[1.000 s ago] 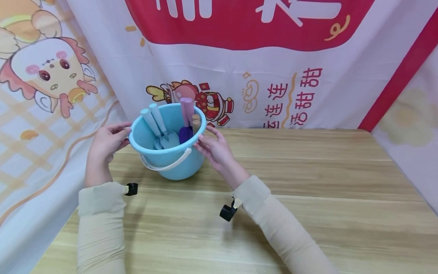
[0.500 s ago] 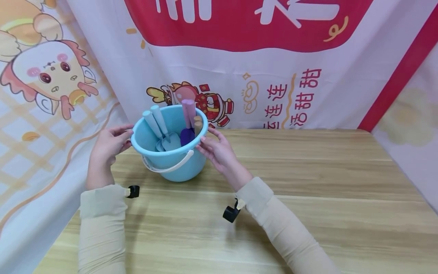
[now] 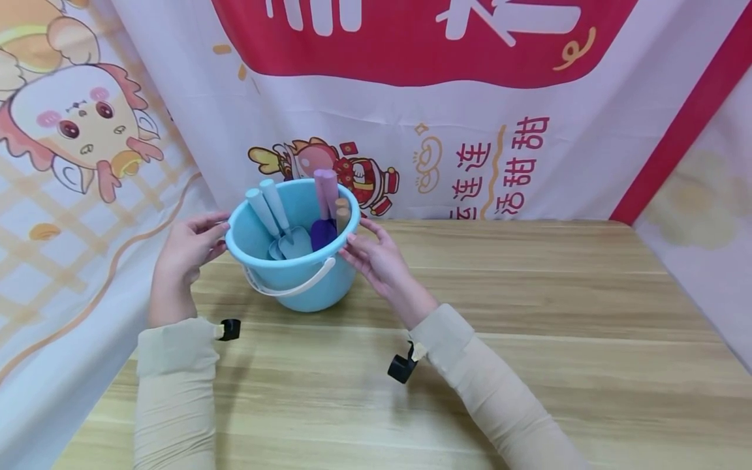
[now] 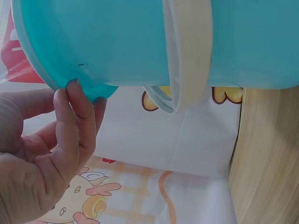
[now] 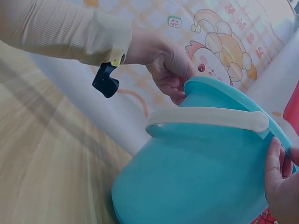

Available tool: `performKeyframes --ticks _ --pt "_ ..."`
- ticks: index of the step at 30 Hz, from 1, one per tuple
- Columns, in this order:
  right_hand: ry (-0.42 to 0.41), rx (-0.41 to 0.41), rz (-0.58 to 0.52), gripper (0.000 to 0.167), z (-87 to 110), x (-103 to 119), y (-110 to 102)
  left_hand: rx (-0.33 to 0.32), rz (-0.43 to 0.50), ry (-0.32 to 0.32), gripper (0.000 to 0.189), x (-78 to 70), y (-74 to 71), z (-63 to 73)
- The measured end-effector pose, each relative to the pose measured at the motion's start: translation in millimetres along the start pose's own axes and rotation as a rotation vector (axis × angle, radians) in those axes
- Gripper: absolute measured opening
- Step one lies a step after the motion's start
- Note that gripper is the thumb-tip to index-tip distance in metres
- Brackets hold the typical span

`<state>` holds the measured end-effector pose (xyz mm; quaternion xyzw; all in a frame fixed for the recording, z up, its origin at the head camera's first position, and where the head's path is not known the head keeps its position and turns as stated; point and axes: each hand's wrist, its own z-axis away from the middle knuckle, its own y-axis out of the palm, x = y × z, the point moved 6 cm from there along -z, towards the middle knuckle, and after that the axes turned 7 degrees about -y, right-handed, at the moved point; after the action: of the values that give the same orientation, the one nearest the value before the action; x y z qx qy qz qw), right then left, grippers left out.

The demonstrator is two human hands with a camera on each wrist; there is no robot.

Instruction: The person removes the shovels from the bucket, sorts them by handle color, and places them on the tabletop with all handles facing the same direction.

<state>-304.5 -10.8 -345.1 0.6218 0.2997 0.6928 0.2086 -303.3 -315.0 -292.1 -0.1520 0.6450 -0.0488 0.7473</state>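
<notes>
A light blue bucket (image 3: 329, 290) stands upright on the wooden table, its white carrying handle (image 3: 305, 285) hanging down at the front. My left hand (image 3: 190, 245) pinches the rim on the left; in the left wrist view its fingertips curl under the rim's edge. On the opposite side my right hand (image 3: 382, 264) holds the rim, thumb near the top and fingers beneath the lip. Inside the bucket lean blue toy shovels (image 3: 294, 243) with pale blue handles, a purple-bladed tool (image 3: 322, 235), lilac handles (image 3: 326, 189) and tan handle ends (image 3: 343, 214). Their lower parts are partly hidden.
A printed cloth backdrop (image 3: 376, 104) hangs right behind the bucket, and another patterned cloth (image 3: 76, 228) runs along the left side. The wooden table (image 3: 529, 281) stretches to the right and front. A small black camera (image 3: 402, 367) juts from the right cuff.
Over the last second the bucket has shifted slightly right and toward me, with both hands keeping hold of its rim. Between the latest two frames it hardly moves.
</notes>
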Motion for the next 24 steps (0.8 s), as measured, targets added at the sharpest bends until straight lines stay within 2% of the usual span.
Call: performKeyframes --ticks 8,15,21,24 --pt "-0.001 0.012 0.002 0.056 3.9 3.7 -1.0 -0.006 0.021 0.003 0.054 -2.4 3.0 4.8" --pt "-0.003 0.020 0.017 0.055 6.5 6.2 -5.0 0.013 0.116 0.003 0.051 -0.6 7.2 6.2" --pt "-0.006 0.023 0.031 0.056 9.4 9.6 -8.4 -0.013 0.053 0.002 0.054 -1.1 11.3 7.1" --pt "-0.008 0.029 0.033 0.056 10.4 10.9 -9.3 -0.020 0.069 0.000 0.053 -0.9 12.6 8.7"
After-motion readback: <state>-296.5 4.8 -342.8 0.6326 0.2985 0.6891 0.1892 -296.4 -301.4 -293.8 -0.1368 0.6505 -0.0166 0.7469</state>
